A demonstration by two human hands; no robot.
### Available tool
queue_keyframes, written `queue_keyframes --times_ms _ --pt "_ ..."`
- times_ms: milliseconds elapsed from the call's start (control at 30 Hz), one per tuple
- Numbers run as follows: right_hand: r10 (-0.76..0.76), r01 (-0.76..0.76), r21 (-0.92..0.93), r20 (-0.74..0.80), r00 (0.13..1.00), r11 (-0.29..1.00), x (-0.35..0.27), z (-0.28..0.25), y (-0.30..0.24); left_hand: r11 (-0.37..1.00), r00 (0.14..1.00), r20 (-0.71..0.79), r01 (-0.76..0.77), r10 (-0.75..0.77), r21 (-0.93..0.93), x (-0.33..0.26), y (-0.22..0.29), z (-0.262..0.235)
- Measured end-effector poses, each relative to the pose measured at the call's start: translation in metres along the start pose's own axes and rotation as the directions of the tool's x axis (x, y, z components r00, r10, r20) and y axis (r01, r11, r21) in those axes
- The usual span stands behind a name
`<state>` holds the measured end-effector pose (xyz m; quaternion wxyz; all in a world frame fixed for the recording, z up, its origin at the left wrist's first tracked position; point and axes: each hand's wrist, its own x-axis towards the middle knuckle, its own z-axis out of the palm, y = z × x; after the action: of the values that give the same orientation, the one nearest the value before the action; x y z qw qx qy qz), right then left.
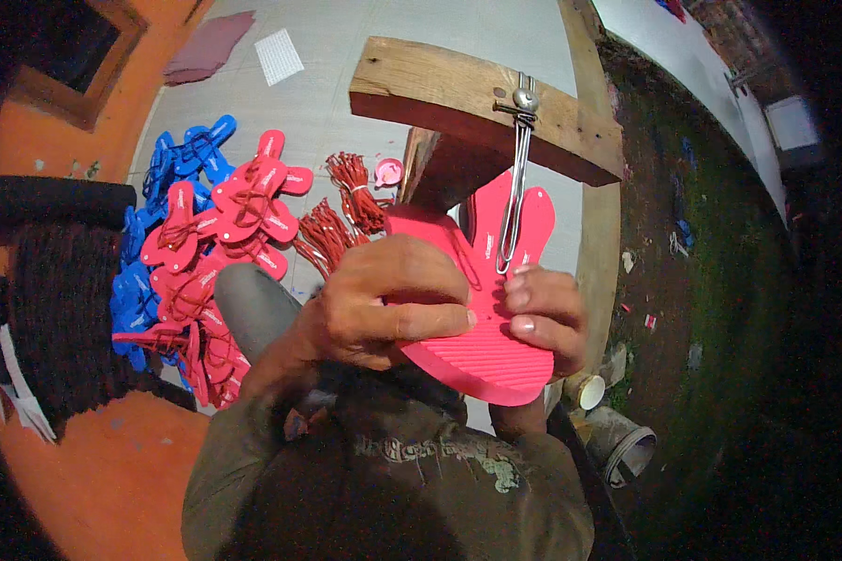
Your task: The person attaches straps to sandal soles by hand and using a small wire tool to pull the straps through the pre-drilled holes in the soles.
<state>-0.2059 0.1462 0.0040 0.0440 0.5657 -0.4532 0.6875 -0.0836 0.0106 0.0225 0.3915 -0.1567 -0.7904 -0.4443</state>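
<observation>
My left hand [398, 299] is closed on the left side of a pink flip-flop sole [482, 365], its thumb lying across the ribbed face. Curled round the right edge of the sole is my right hand [547, 313], fingertips on top of it. A thin red strap [465, 262] shows near the left fingers. Just above the right fingertips dangles a long metal wire hook [515, 187], fixed by a bolt to a wooden crossbar [421, 84]. More pink sole [537, 215] shows behind the hook; I cannot tell whether it is a separate piece.
Left of my knee lie piles of pink flip-flops [253, 201] and blue flip-flops [140, 290]. Bundles of red straps [351, 187] and a small pink cup [388, 171] are on the tiled floor near the wooden post [440, 168]. A bucket [627, 449] stands at lower right.
</observation>
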Motion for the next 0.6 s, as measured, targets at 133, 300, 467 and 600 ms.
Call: queue_keyframes --times_ms 133,300,467,600 --pt "0.055 -0.051 0.043 -0.082 0.995 0.998 0.007 0.006 0.01 0.998 0.998 -0.021 -0.054 0.055 0.041 0.012 -0.015 -0.002" --pt "0.081 -0.076 0.063 -0.089 0.993 0.995 0.004 0.003 0.017 1.0 1.0 -0.023 -0.016 0.015 -0.027 0.014 -0.023 -0.002" --pt "0.152 -0.148 0.053 -0.081 0.985 0.988 0.009 0.001 0.011 0.998 0.993 -0.106 -0.036 0.041 0.047 0.013 -0.026 0.004" --pt "0.194 -0.232 -0.154 -0.226 0.955 0.961 0.021 -0.002 0.009 0.9 0.922 -0.257 0.353 -0.289 0.256 0.028 -0.002 0.009"
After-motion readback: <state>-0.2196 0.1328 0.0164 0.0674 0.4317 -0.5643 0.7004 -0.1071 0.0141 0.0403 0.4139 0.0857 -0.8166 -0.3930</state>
